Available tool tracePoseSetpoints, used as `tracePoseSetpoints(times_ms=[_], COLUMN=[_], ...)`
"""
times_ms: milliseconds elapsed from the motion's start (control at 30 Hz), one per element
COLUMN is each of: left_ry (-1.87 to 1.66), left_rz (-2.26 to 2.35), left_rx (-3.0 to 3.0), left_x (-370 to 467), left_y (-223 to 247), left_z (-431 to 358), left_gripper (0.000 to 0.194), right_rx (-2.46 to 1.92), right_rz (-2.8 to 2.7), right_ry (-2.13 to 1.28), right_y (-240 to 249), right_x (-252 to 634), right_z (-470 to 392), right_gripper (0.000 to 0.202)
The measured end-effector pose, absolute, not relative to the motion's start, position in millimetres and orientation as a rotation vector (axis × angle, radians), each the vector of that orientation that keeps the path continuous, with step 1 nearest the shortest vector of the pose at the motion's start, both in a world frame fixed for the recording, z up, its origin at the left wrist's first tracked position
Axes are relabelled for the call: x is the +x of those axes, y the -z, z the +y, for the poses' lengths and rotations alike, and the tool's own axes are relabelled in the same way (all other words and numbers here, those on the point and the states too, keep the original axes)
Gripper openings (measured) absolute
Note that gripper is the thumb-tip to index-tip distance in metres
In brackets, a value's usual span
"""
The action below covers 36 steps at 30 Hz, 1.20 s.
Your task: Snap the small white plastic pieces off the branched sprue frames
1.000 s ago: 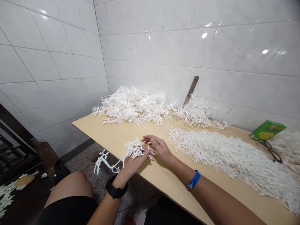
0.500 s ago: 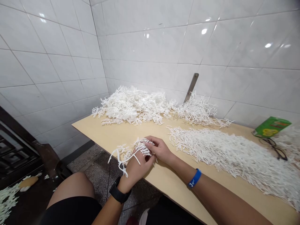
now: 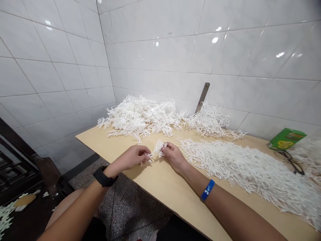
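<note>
My left hand point(image 3: 131, 156), with a black watch on its wrist, is closed on thin white branched plastic strands point(image 3: 148, 157) near the table's front edge. My right hand point(image 3: 175, 158), wearing a blue wristband, pinches a small bunch of white plastic pieces point(image 3: 157, 146) between thumb and fingers. The two hands are a little apart, just above the tan tabletop point(image 3: 147, 180). Behind them rises a tangled heap of white branched strands point(image 3: 140, 115). A long spread of short white pieces point(image 3: 240, 159) lies to the right of my right hand.
A smaller tangle point(image 3: 210, 122) lies by a metal bracket point(image 3: 202, 97) against the tiled wall. At the far right are a green packet point(image 3: 286, 138) and black-framed glasses point(image 3: 292, 161). A dark wooden chair point(image 3: 47, 170), with white pieces on it, stands at left.
My hands, previously together with the white strands between them, have separated. The left has turned and moved left and up; the right still holds its bunch.
</note>
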<state>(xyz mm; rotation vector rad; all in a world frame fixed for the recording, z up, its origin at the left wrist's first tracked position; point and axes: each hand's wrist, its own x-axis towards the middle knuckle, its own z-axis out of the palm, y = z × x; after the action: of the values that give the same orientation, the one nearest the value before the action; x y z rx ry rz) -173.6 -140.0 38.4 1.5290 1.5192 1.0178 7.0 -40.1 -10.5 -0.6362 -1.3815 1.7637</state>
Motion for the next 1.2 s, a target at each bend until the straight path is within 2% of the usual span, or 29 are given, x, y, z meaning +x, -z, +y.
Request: tracePoseSetpoints(times_ms=[67,133,233,300,433,633,767,833,933,967,1067,1133,1200], left_ry=[-0.861,-0.783,-0.843,-0.883,-1.123,-1.698,-1.914,-1.78,-1.229,-1.143,-1.18,-1.187,-1.121], left_rz=[1.453,1.393,1.344,1.335,1.251,0.998,1.014,1.128,1.362,1.436,1.717,1.818,1.906], left_rx=[1.556,1.588,1.571,1.517,1.206,0.887,1.11,1.315,1.44,1.464,1.631,1.727,1.77], left_x=[-183.6,-190.8,-199.1,-204.2,-214.7,-231.3,-219.2,-198.9,-156.9,-142.4,-105.8,-94.1,-97.2], left_y=[-53.9,-69.0,-86.1,-90.5,-87.4,-120.7,-138.7,-121.0,-63.4,-42.3,0.9,6.9,2.4], left_z=[-140.2,-139.9,-134.4,-126.5,-105.0,-98.4,-132.1,-153.0,-175.9,-180.4,-188.8,-195.0,-202.6], left_gripper=[0.016,0.013,0.012,0.017,0.018,0.031,0.028,0.029,0.029,0.029,0.04,0.043,0.037], right_rx=[-0.626,-0.605,-0.578,-0.598,-0.689,-0.842,-0.876,-0.866,-0.85,-0.847,-0.841,-0.843,-0.862], right_rz=[-1.401,-1.457,-1.629,-1.747,-1.785,-1.609,-1.474,-1.417,-1.342,-1.326,-1.307,-1.297,-1.27], right_ry=[-1.798,-1.836,-1.846,-1.756,-1.531,-1.458,-1.469,-1.492,-1.548,-1.57,-1.62,-1.619,-1.589], right_y=[9.0,5.5,-0.6,-2.0,5.4,18.5,19.2,17.9,15.1,14.1,11.6,10.2,9.5], right_x=[7.8,9.9,13.3,13.8,10.0,6.9,5.9,5.1,4.8,5.0,6.5,7.5,8.3], right_z=[-40.6,-42.3,-46.6,-49.4,-49.7,-39.7,-36.4,-37.4,-43.0,-45.8,-53.8,-56.4,-55.8], right_gripper=[0.036,0.046,0.063,0.055,0.007,0.013,0.022,0.027,0.034,0.035,0.037,0.039,0.042])
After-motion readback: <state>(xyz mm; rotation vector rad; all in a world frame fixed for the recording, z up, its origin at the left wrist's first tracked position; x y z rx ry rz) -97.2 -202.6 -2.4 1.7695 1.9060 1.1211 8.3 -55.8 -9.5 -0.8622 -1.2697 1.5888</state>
